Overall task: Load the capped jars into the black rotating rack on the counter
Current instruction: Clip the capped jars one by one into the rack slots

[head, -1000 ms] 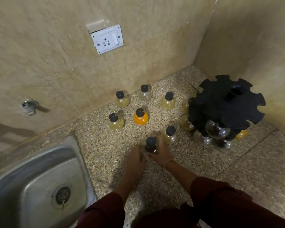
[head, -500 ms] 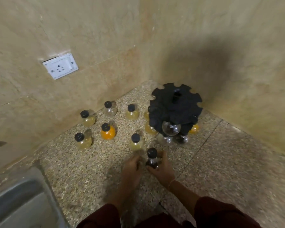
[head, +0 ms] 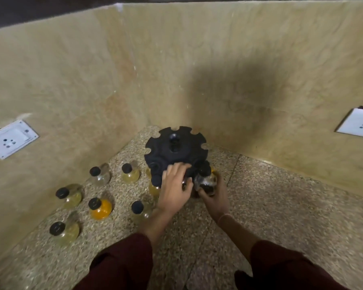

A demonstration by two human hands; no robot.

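Note:
The black rotating rack (head: 175, 149) stands in the counter's corner, with jars hanging under its notched rim. My left hand (head: 175, 189) rests on the rack's front edge, fingers spread over it. My right hand (head: 215, 195) grips a dark-filled jar (head: 206, 182) with a black cap, held against the rack's front right side. Several capped jars stand loose on the counter to the left, among them an orange one (head: 100, 208), a yellowish one (head: 64, 230) and one close to my left wrist (head: 139, 210).
Tan tiled walls meet just behind the rack. A white wall socket (head: 10, 139) is on the left wall, another socket (head: 357, 123) on the right wall. The speckled counter (head: 281, 216) stretches bare to the right of the rack.
Both hands moved from the counter up to the rack, my right carrying the dark jar. My left hand let go of the jar and now touches the rack. The view swung right.

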